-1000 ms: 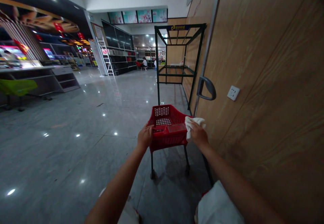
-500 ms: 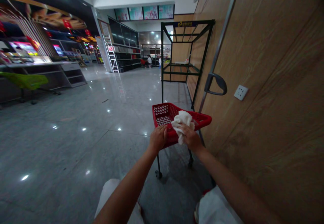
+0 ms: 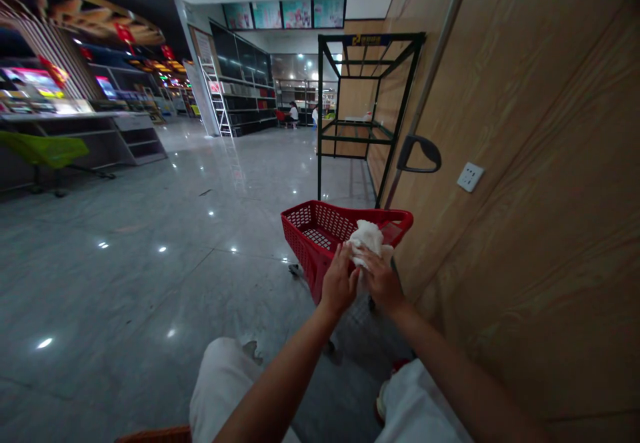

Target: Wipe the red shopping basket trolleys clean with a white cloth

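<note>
A red plastic shopping cart (image 3: pixel 299 246) with a perforated basket stands in front of me, turned at an angle. My right hand (image 3: pixel 383 281) is closed on a crumpled white cloth (image 3: pixel 367 235) and presses it on the near side of the basket's rim. Just left of the cloth, my left hand (image 3: pixel 340 281) rests against the rim with its fingers stretched out and thumb apart. Its fingertips are at the cloth's edge; whether they touch it I cannot tell. Both hands hide part of the near rim.
A wood-panelled wall (image 3: pixel 540 229) with a socket (image 3: pixel 471 177) runs along the right. A pole with a dark grey handle (image 3: pixel 420 154) leans there. Beyond the cart stands a dark metal frame (image 3: pixel 320 109). A green cart (image 3: pixel 45 149) is at left; a person (image 3: pixel 294 113) is far back.
The cart has swung round, its basket now reaching further left. My left hand has left its spot on the rim and moved right, up to the cloth. My right hand still holds the cloth.
</note>
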A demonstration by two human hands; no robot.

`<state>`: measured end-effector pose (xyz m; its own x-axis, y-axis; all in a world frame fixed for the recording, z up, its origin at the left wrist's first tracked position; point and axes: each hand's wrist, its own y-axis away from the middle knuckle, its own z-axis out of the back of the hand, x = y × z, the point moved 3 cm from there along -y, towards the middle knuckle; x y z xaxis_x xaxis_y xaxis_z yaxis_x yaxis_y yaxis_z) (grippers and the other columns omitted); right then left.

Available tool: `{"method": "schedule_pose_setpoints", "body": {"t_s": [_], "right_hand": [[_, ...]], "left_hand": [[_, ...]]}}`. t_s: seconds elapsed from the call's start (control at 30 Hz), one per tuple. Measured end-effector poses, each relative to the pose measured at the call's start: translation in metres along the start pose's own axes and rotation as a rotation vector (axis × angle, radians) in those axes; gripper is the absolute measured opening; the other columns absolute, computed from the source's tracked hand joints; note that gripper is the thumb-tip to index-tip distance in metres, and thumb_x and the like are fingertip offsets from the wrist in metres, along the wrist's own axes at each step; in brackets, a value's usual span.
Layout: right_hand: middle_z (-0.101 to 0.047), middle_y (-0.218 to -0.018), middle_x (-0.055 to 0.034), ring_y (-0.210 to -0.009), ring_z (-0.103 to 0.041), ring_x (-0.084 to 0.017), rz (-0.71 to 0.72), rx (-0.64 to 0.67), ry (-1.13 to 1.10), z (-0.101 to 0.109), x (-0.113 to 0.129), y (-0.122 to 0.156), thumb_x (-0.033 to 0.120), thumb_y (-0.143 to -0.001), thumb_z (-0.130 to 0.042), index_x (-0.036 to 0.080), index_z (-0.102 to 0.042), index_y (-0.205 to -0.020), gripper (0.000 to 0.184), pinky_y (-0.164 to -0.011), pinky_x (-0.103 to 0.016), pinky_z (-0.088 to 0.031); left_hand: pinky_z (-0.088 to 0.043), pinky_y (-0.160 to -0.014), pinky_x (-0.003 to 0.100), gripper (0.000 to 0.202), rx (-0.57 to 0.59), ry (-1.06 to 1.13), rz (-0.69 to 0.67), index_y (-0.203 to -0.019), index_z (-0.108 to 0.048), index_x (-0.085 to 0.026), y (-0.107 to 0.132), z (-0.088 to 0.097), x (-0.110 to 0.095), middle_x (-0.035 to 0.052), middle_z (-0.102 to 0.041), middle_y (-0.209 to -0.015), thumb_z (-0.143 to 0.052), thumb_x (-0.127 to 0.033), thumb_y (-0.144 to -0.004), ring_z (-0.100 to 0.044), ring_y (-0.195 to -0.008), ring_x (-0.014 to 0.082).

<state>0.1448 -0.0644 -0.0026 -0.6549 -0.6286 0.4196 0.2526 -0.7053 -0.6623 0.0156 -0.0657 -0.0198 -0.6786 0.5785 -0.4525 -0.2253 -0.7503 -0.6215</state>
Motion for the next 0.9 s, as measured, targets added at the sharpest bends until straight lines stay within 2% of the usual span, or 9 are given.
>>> {"method": "schedule_pose_setpoints", "body": {"t_s": [0.1,0.2,0.27,0.33,0.5,0.7,0.8,0.9], "right_hand": [[-0.057,-0.129,-0.0046,-0.121,-0.050,-0.019,-0.023,0.007,0.012,0.021,-0.015,0.006,0.021,-0.090,-0.038,0.023,-0.060,-0.116,0.034,-0.103,-0.037,-0.040],[-0.062,-0.122,-0.0057,-0.116,-0.054,-0.020,-0.080,-0.041,0.079,0.036,-0.027,0.006,0.023,-0.090,-0.039,0.022,-0.063,-0.111,0.032,-0.101,-0.037,-0.042],[-0.063,-0.119,-0.0064,-0.117,-0.054,-0.020,-0.109,-0.081,0.141,0.036,-0.025,0.008,0.021,-0.089,-0.038,0.021,-0.063,-0.109,0.032,-0.101,-0.038,-0.042],[-0.063,-0.119,-0.0073,-0.117,-0.053,-0.020,-0.115,-0.104,0.210,0.031,-0.014,0.012,0.018,-0.089,-0.037,0.020,-0.063,-0.109,0.033,-0.102,-0.038,-0.041],[-0.059,-0.125,-0.0085,-0.122,-0.049,-0.020,-0.038,-0.116,0.312,0.009,0.020,0.031,0.010,-0.089,-0.036,0.019,-0.059,-0.119,0.038,-0.108,-0.042,-0.032],[-0.054,-0.132,-0.0099,-0.126,-0.045,-0.021,0.035,-0.088,0.281,-0.018,0.033,0.049,0.008,-0.089,-0.037,0.016,-0.054,-0.127,0.042,-0.112,-0.045,-0.026],[-0.053,-0.133,-0.0091,-0.125,-0.046,-0.021,0.048,-0.104,0.300,-0.020,0.030,0.056,0.009,-0.089,-0.036,0.017,-0.052,-0.128,0.043,-0.112,-0.045,-0.026],[-0.054,-0.131,-0.0080,-0.124,-0.048,-0.020,0.067,-0.115,0.359,-0.008,0.026,0.062,0.009,-0.090,-0.036,0.018,-0.053,-0.127,0.042,-0.110,-0.042,-0.029]], "left_hand": [[-0.031,-0.112,0.040,0.051,0.028,0.035,0.026,-0.144,-0.024,-0.014,0.011,0.006,0.015,0.0116,-0.035,-0.147,-0.025,-0.028,-0.095,-0.025,-0.138,0.0182],[-0.030,-0.111,0.047,0.046,0.076,-0.064,0.129,-0.137,-0.038,-0.014,0.011,0.003,0.041,0.0119,-0.041,-0.143,-0.027,-0.028,-0.095,-0.027,-0.137,0.0213],[-0.031,-0.110,0.048,0.044,0.109,-0.115,0.178,-0.133,-0.044,-0.014,0.010,-0.004,0.052,0.0119,-0.045,-0.140,-0.027,-0.028,-0.095,-0.030,-0.136,0.0216],[-0.031,-0.110,0.045,0.043,0.103,-0.128,0.195,-0.130,-0.047,-0.013,0.011,-0.013,0.054,0.0117,-0.047,-0.138,-0.026,-0.028,-0.095,-0.032,-0.135,0.0208],[-0.032,-0.111,0.044,0.045,0.004,-0.100,0.186,-0.134,-0.043,-0.012,0.030,-0.029,0.035,0.0118,-0.045,-0.140,-0.025,-0.027,-0.095,-0.030,-0.136,0.0200],[-0.030,-0.112,0.045,0.048,0.025,-0.104,0.115,-0.139,-0.034,-0.014,0.050,-0.032,0.013,0.0119,-0.039,-0.144,-0.028,-0.023,-0.093,-0.027,-0.138,0.0206],[-0.029,-0.111,0.048,0.048,0.055,-0.154,0.064,-0.139,-0.035,-0.013,0.056,-0.032,-0.001,0.0133,-0.041,-0.143,-0.029,-0.023,-0.092,-0.030,-0.136,0.0217],[-0.027,-0.111,0.047,0.046,0.068,-0.185,0.036,-0.138,-0.037,-0.014,0.061,-0.031,-0.017,0.0122,-0.044,-0.141,-0.028,-0.024,-0.094,-0.034,-0.134,0.0212]]}}
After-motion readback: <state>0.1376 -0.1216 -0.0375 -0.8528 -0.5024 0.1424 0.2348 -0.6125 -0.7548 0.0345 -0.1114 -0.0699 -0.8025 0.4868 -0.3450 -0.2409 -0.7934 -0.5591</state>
